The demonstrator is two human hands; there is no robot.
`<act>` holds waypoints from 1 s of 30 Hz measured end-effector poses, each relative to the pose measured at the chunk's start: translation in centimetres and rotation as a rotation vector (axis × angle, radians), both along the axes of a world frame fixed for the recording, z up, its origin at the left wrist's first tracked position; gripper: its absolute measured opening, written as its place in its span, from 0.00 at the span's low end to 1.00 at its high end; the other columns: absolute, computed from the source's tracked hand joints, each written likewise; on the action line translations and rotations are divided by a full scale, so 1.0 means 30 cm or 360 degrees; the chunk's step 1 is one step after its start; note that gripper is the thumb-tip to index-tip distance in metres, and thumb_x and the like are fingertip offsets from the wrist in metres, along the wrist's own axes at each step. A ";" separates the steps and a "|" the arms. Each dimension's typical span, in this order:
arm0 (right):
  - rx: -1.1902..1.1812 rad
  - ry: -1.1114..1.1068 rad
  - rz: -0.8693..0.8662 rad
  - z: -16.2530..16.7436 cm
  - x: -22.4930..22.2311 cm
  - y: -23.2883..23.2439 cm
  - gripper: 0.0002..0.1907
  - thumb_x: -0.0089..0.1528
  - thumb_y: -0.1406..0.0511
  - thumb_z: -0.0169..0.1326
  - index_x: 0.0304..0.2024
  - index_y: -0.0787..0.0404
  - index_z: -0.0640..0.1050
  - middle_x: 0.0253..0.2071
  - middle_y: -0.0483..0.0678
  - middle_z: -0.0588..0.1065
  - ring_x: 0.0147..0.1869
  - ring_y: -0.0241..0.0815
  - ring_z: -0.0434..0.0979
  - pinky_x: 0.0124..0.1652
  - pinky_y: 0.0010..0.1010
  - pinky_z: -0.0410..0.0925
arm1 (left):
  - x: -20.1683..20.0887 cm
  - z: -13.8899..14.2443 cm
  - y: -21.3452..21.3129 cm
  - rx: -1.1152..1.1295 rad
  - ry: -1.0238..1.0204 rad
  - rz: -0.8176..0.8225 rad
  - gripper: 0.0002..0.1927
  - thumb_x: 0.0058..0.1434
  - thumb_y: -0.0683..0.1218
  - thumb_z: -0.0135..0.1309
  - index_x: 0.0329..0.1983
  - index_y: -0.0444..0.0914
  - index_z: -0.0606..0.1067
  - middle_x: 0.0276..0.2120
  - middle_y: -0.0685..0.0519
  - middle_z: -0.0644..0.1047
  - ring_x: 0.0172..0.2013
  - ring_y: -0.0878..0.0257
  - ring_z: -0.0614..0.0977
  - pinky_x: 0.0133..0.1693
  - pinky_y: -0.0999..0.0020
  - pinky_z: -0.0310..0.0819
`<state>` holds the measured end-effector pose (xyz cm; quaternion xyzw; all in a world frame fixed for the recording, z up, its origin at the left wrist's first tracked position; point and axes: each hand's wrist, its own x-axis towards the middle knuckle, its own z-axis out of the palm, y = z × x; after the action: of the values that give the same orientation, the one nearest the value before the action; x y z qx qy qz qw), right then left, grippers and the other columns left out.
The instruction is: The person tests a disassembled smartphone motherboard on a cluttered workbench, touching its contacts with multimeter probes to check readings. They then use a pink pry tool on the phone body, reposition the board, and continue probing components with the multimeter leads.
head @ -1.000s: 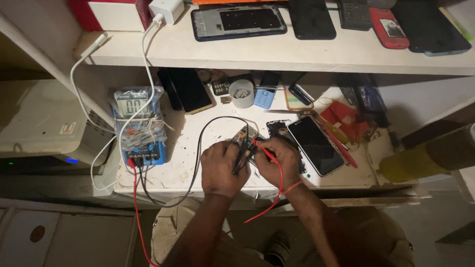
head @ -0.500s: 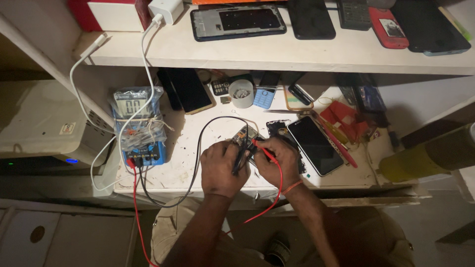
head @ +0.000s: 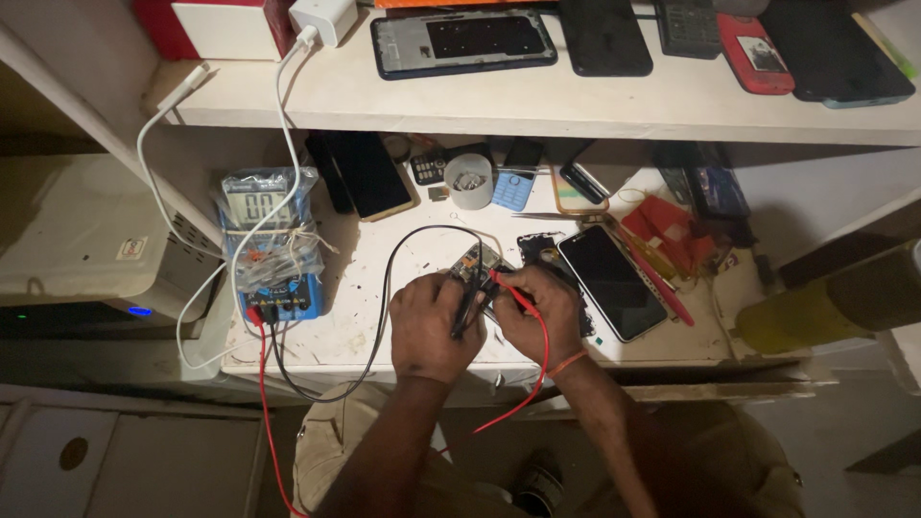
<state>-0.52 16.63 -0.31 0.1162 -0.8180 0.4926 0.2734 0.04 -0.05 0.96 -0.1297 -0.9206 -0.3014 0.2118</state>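
Observation:
My left hand [head: 432,326] grips a black test probe [head: 468,299], its tip on a small circuit board [head: 477,263] lying on the white bench. My right hand [head: 537,317] grips a red test probe [head: 511,291] that points at the same board. Black and red leads run left to a blue multimeter [head: 269,245] wrapped in clear plastic. A dark opened phone frame [head: 539,251] lies partly under my right hand.
A black phone [head: 614,281] lies right of my hands, with red tools [head: 662,230] beyond it. At the back of the bench stand a white cup [head: 471,180], a small keypad phone [head: 513,187] and a dark phone [head: 367,175]. The upper shelf [head: 460,101] holds several phones and a white charger [head: 323,17].

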 end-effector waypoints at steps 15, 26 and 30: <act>0.0007 -0.0016 -0.0022 0.015 0.006 -0.002 0.09 0.56 0.74 0.60 0.40 0.65 0.80 0.33 0.49 0.81 0.34 0.31 0.82 0.35 0.24 0.74 | 0.001 0.006 0.000 0.0008 -0.0022 0.0011 0.13 0.56 0.50 0.61 0.40 0.39 0.77 0.45 0.45 0.77 0.50 0.47 0.76 0.53 0.49 0.65; -0.0018 -0.0056 -0.0026 0.011 0.001 0.007 0.11 0.56 0.73 0.59 0.42 0.64 0.80 0.34 0.48 0.82 0.36 0.32 0.83 0.37 0.25 0.75 | 0.000 0.010 0.006 0.0043 0.0108 0.0006 0.13 0.57 0.50 0.61 0.41 0.39 0.78 0.45 0.46 0.78 0.48 0.47 0.77 0.50 0.49 0.67; -0.0071 -0.0101 -0.0016 0.018 0.001 0.003 0.13 0.55 0.73 0.58 0.43 0.63 0.80 0.34 0.48 0.81 0.36 0.33 0.82 0.37 0.26 0.74 | 0.000 0.023 0.009 0.0073 0.0143 0.0044 0.14 0.57 0.51 0.61 0.42 0.39 0.78 0.44 0.46 0.77 0.47 0.47 0.77 0.49 0.49 0.67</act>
<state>-0.49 16.73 0.23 0.0903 -0.8157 0.5128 0.2522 0.04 0.23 1.66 -0.1255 -0.9048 -0.3132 0.2599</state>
